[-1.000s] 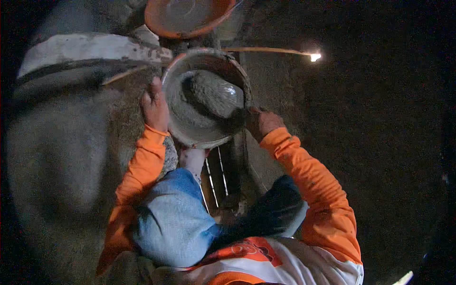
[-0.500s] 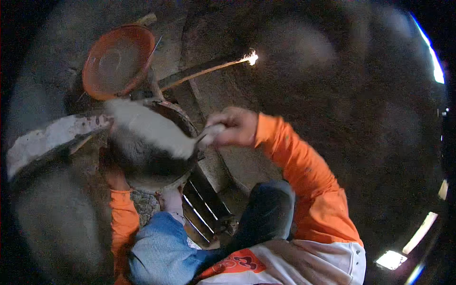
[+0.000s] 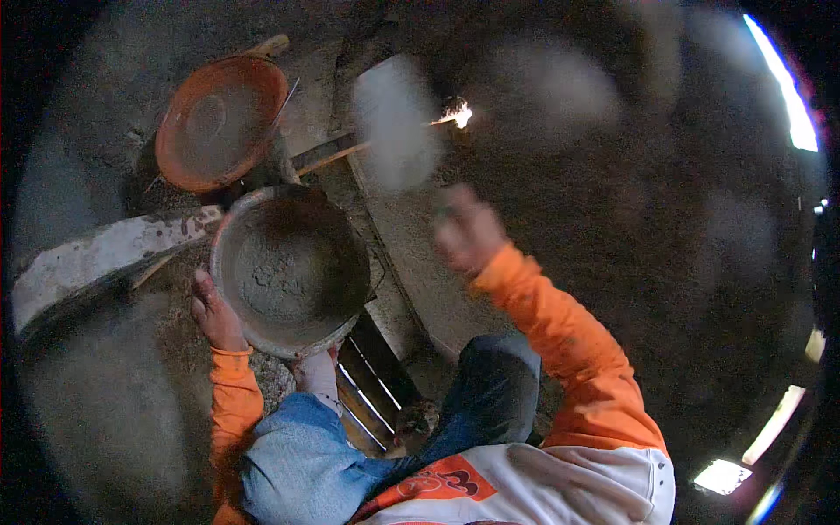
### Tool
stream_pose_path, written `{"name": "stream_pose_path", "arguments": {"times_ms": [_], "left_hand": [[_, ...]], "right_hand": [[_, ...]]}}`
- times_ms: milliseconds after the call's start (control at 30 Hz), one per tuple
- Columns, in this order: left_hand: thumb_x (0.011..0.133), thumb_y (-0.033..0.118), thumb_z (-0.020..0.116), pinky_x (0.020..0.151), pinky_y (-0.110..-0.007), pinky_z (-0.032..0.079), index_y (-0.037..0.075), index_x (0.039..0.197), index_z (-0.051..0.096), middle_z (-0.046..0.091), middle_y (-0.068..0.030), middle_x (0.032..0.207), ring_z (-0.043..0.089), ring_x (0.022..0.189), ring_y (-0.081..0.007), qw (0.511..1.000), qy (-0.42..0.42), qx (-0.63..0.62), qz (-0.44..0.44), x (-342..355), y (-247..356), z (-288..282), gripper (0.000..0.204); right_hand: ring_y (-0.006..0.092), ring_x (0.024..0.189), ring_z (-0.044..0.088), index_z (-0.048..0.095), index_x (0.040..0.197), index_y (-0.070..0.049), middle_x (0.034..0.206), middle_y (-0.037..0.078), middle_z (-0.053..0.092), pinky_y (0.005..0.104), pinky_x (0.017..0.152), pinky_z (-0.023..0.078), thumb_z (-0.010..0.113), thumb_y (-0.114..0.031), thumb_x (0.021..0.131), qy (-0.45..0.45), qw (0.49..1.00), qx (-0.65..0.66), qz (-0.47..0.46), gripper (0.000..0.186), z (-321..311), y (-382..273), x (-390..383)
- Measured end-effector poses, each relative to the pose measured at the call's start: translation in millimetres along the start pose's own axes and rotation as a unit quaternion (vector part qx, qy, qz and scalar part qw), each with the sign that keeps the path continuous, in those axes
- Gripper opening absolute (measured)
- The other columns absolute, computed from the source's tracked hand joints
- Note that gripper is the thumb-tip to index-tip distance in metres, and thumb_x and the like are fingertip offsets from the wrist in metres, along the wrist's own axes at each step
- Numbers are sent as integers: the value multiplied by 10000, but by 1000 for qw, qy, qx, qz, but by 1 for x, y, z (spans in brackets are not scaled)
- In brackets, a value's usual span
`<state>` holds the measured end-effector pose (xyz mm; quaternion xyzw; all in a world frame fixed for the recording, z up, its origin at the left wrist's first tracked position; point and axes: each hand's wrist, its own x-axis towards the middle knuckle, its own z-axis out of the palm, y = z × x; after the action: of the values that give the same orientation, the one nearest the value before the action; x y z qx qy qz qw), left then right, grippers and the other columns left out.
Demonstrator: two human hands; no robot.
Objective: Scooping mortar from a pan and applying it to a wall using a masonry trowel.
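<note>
A round bucket [image 3: 325, 297] of wet grey mortar [image 3: 276, 276] stands before me, left of centre. My left hand [image 3: 217, 317] holds it by the outer left side, fingers lying along the wall below the rim. Out to the right, my right hand [image 3: 468, 229] is closed and smeared by motion. The trowel [image 3: 395, 122] it grips shows as a pale grey blur beyond the hand, up and to the left; its handle is hard to make out.
An orange basin [image 3: 171, 131] with a grey coating inside sits beyond the bucket. A narrow board [image 3: 324, 156] runs behind, with a brightly lit end. A pale, stained curved edge [image 3: 105, 255] reaches in from the left. Dark slats [image 3: 372, 385] with bright gaps lie near my legs.
The trowel has swung from over the bucket up and to the right, baring the mortar inside. My right hand moved right; my left hand now shows more fully at the bucket's side.
</note>
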<state>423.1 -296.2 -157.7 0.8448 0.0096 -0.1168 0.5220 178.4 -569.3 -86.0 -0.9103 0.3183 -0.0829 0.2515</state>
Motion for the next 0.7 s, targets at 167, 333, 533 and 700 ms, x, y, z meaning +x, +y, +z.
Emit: {"name": "stream_pose_path", "arguments": {"times_ms": [167,333,533,700], "left_hand": [[881,503,425,826,-369,401,-57,1090,542,573,-189,1062,538,938,-294,996,-50,-74,17,-11,-2,25,609],[886,493,426,827,-374,399,-68,1075,546,573,-204,1057,537,951,-290,999,-4,39,0,-13,4,26,604],[879,515,422,843,-372,397,-67,1121,523,555,-200,1086,527,979,-292,1000,-8,21,6,-9,-3,19,638],[878,515,426,874,-379,383,-51,1163,502,512,-183,1175,521,1004,-299,995,-51,-83,-20,-6,8,22,638]], "right_hand": [[373,889,584,581,1030,-104,970,198,583,454,737,487,489,-206,802,-266,936,-111,203,267,137,-15,15],[341,836,613,638,940,-96,916,161,631,424,719,492,545,-263,768,-414,907,-77,-21,257,179,-23,-24],[367,837,598,602,999,-96,922,201,611,428,726,489,578,-320,758,-383,922,-19,47,330,95,-28,-15],[368,840,592,568,1031,-92,922,211,598,426,726,488,559,-348,782,-183,977,-105,27,357,72,-17,-13]]}}
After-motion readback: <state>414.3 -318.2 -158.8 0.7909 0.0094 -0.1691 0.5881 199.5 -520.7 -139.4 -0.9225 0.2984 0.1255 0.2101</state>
